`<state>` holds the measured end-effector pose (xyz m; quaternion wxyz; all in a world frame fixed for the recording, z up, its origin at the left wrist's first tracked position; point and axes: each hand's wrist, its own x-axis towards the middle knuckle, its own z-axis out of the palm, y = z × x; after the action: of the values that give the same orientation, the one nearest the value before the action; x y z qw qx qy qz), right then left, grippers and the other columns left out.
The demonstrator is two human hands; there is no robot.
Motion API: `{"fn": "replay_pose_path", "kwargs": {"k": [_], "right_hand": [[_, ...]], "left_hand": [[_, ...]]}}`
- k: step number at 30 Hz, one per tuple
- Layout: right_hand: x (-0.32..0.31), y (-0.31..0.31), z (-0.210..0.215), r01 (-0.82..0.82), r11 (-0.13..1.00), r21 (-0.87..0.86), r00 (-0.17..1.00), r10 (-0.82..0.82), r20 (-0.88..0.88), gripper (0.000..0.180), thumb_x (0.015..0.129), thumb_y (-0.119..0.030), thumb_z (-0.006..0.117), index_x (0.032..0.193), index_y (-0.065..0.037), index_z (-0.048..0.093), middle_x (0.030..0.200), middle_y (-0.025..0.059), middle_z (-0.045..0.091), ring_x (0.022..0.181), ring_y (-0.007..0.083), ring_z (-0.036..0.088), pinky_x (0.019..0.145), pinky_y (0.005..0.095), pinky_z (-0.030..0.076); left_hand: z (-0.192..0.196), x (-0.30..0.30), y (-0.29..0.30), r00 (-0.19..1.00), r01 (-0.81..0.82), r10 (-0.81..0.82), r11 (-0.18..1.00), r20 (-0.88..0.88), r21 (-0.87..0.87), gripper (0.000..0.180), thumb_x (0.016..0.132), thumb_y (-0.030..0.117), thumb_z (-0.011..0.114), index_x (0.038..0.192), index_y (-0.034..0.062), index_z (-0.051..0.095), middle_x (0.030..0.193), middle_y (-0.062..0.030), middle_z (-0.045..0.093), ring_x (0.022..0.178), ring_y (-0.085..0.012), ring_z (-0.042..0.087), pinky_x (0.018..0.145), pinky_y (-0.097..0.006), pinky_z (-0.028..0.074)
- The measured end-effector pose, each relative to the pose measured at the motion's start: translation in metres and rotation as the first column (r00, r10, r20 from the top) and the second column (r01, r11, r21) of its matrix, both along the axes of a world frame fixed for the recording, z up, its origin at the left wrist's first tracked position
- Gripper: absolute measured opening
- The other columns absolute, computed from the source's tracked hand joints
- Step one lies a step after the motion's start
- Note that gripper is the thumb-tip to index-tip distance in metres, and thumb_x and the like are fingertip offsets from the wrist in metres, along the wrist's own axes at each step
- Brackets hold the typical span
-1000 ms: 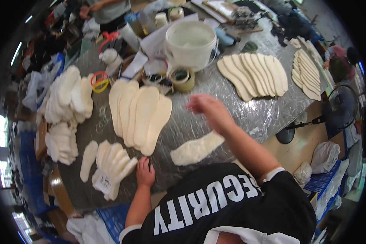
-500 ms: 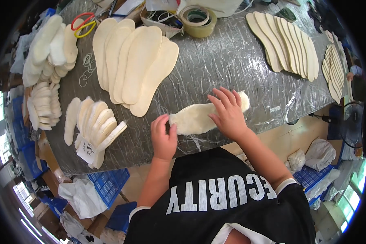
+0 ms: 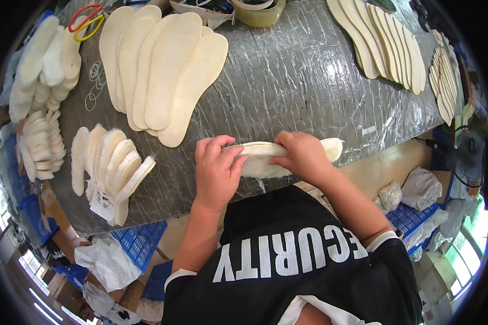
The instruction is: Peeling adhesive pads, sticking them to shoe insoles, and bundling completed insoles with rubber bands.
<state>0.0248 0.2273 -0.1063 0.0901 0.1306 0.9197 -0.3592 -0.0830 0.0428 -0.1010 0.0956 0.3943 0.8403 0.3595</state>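
Hands meet on one cream insole (image 3: 260, 158) at the near edge of the table (image 3: 287, 81), which is wrapped in grey crinkled film. The left hand (image 3: 216, 174) curls its fingers over the left end of the insole, thumb beside it, so it is closed around that end. The right hand (image 3: 303, 157) presses on the middle with bent fingers and grips it from above; the rounded right tip of the insole shows past this hand. The insole seems to be two thin layers held together, but I cannot tell this for sure, because the hands cover most of it. As I judge it, the work is somewhere in the middle: this one piece is in hand, and many others lie around in groups. A fan of large insoles (image 3: 162, 70) lies just behind the hands, touching one another and overlapping. A second row (image 3: 385, 40) lies far right at the back, and a third one (image 3: 444, 81) at the right rim. To the left, smaller pieces (image 3: 114, 165) stand on edge in a tight row, and more white stacks (image 3: 38, 70) are at the far left. Which groups are finished and which wait, the picture does not show. A tape roll (image 3: 257, 8) and scissors (image 3: 87, 19) with red and yellow handles lie at the far edge, well apart from the hands.
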Motion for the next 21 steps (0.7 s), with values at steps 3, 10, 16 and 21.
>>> {"fn": "replay_pose_path", "kwargs": {"k": [3,10,16,21], "right_hand": [[0.002,-0.002,0.004,0.01,1.0,0.008,0.996,-0.011,0.086,0.036,0.065,-0.028,0.076,0.087,-0.007,0.055,0.073,0.0125,0.061,0.07,0.0332,0.059,0.062,0.041,0.045],[0.005,-0.006,0.006,-0.034,0.999,0.024,0.999,0.033,0.002,0.033,0.069,-0.03,0.073,0.086,-0.008,0.054,0.065,0.011,0.061,0.064,0.0304,0.061,0.063,0.0406,0.045],[0.009,-0.007,0.002,-0.019,0.999,0.031,1.0,0.019,-0.022,0.031,0.071,-0.03,0.071,0.086,-0.009,0.054,0.062,0.0098,0.06,0.061,0.0293,0.06,0.063,0.0397,0.045],[0.01,-0.01,0.001,0.009,0.999,0.037,0.998,-0.006,-0.062,0.028,0.073,-0.03,0.069,0.087,-0.01,0.055,0.06,0.0089,0.06,0.06,0.028,0.061,0.063,0.0389,0.044]], "left_hand": [[0.005,-0.001,0.007,0.999,0.054,-0.054,0.998,-0.003,0.034,0.014,0.067,0.006,0.072,0.079,0.0055,0.066,0.089,-0.0038,0.058,0.086,-0.0243,0.049,0.077,-0.036,0.041],[0.012,0.0,0.015,0.994,0.077,-0.08,0.996,-0.075,-0.04,0.009,0.069,0.011,0.071,0.075,0.0079,0.065,0.079,-0.0015,0.057,0.08,-0.023,0.05,0.075,-0.036,0.037],[0.013,0.005,0.024,0.98,0.133,-0.151,0.982,-0.131,-0.134,0.012,0.068,0.008,0.069,0.075,0.0087,0.059,0.078,-0.0015,0.055,0.08,-0.0226,0.05,0.076,-0.037,0.036],[-0.003,0.013,0.016,0.971,0.179,-0.19,0.98,-0.143,-0.084,0.015,0.07,0.01,0.067,0.081,0.0099,0.057,0.082,-0.0011,0.055,0.079,-0.0214,0.05,0.077,-0.038,0.035]]}}
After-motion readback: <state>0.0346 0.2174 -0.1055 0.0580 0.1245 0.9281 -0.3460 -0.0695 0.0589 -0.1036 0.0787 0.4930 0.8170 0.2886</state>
